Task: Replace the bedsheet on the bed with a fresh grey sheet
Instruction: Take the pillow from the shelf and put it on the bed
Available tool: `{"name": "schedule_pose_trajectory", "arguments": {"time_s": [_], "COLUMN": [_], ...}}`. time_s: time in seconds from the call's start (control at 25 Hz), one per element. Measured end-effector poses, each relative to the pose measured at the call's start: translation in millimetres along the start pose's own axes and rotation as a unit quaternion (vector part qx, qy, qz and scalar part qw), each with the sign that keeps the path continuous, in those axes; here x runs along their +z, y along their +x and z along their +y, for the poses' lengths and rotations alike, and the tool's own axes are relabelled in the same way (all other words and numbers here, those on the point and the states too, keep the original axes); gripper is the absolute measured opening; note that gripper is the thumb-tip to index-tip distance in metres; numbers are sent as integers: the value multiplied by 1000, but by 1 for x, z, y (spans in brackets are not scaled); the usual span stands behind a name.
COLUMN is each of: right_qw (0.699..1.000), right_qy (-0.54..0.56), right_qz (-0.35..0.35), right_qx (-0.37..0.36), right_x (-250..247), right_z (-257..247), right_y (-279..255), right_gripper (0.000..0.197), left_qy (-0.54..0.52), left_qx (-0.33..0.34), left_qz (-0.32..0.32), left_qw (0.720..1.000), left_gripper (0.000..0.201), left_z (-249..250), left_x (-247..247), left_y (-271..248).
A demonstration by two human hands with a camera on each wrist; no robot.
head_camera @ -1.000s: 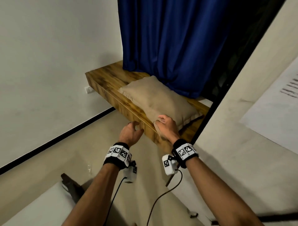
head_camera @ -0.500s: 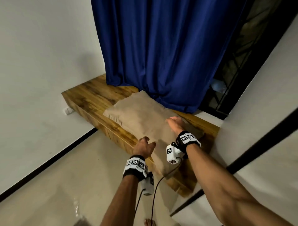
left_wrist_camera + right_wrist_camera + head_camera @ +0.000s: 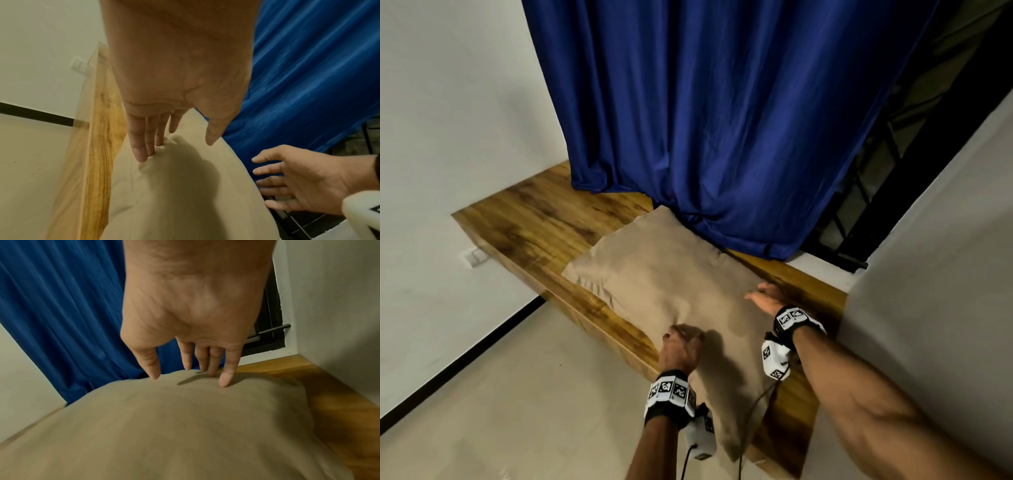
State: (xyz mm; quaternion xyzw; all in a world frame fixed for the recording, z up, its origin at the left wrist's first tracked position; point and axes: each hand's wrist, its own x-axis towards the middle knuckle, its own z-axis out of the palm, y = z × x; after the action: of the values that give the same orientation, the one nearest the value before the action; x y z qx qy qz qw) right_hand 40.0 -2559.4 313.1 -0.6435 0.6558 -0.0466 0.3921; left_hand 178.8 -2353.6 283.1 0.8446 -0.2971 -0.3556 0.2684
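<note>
A tan pillow lies on a wooden ledge, its near corner hanging over the front edge. My left hand is at the pillow's near edge. In the left wrist view the left hand has straight fingers pressing into the pillow, with the thumb held apart. My right hand lies open on the pillow's right side. In the right wrist view its spread fingertips touch the pillow. No bed or sheet shows in any view.
A blue curtain hangs to the ledge behind the pillow. A black window grille stands at the right, next to a white wall. A wall socket sits left of the ledge. Beige floor lies below.
My right hand let go of the pillow's near corner and moved to its right side, open. My left hand rose from the ledge's edge onto the pillow. The pillow slid towards me.
</note>
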Motion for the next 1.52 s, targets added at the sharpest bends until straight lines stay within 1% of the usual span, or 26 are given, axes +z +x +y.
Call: {"name": "schedule_pose_trajectory", "arguments": {"time_s": [0.2,0.28,0.32,0.4,0.48,0.52,0.56,0.6,0.68,0.72,0.76,0.8,0.88,0.92,0.96,1.0,1.04,1.08,1.12,1.16,1.2,1.24,1.32,1.4,1.48,1.52], "right_qw": [1000,1000,1000,998,992,988,983,978,963,961,966,971,971,968,965,960,957,956,950,939,920,907,890,871,864,859], "right_qy": [-4,8,18,59,106,134,162,186,236,239,208,184,168,189,206,219,227,221,229,240,253,261,247,220,166,140], "right_qz": [-5,-2,-1,-12,-33,-42,-54,-68,-111,-133,-148,-155,-168,-168,-161,-173,-182,-192,-213,-245,-298,-332,-384,-437,-472,-486], "right_qx": [7,8,20,32,52,62,71,71,64,51,39,16,-1,0,0,-5,-12,-9,-10,-9,-13,-5,-6,-38,-56,-78], "right_x": [0,-3,-4,-6,-6,-5,-5,-5,-4,-2,4,8,26,33,43,49,55,60,67,73,82,91,114,139,171,186], "right_z": [9,12,16,25,32,32,31,26,19,16,14,13,15,12,8,-4,-11,-23,-31,-39,-47,-55,-70,-78,-81,-81], "right_y": [23,30,33,35,34,32,31,27,20,17,12,7,11,7,6,-4,-13,-32,-44,-60,-78,-95,-133,-165,-209,-232], "right_gripper": [69,74,78,89,97,102,106,105,99,106,118,125,120,117,111,102,94,87,70,47,32,30,45,52,64,71], "left_qy": [-12,-29,-52,-140,-244,-277,-300,-314,-345,-378,-415,-439,-472,-493,-517,-536,-544,-545,-546,-549,-552,-554,-557,-560,-571,-576], "left_qx": [-74,-111,-130,-159,-177,-183,-190,-198,-218,-229,-232,-236,-226,-213,-192,-169,-153,-146,-147,-147,-145,-141,-142,-153,-163,-168], "left_qz": [51,54,46,21,-2,-6,-4,10,55,77,105,130,160,163,169,181,195,215,235,254,276,302,355,393,437,458], "left_qw": [996,992,989,977,954,943,935,928,911,894,873,857,837,827,817,807,802,797,791,783,773,763,738,713,676,656], "left_gripper": [95,104,109,122,140,144,141,135,126,123,118,109,92,82,69,59,54,54,55,55,52,47,39,43,48,49], "left_z": [6,7,6,-4,-13,-17,-18,-21,-23,-22,-25,-29,-39,-43,-45,-49,-50,-54,-59,-67,-75,-87,-112,-143,-181,-200], "left_x": [16,22,25,31,32,33,32,33,30,25,18,9,-13,-24,-39,-53,-65,-79,-93,-105,-117,-128,-144,-150,-151,-150], "left_y": [14,14,14,19,21,24,24,25,22,17,13,9,-4,-12,-23,-31,-37,-45,-57,-69,-84,-100,-139,-179,-231,-259]}}
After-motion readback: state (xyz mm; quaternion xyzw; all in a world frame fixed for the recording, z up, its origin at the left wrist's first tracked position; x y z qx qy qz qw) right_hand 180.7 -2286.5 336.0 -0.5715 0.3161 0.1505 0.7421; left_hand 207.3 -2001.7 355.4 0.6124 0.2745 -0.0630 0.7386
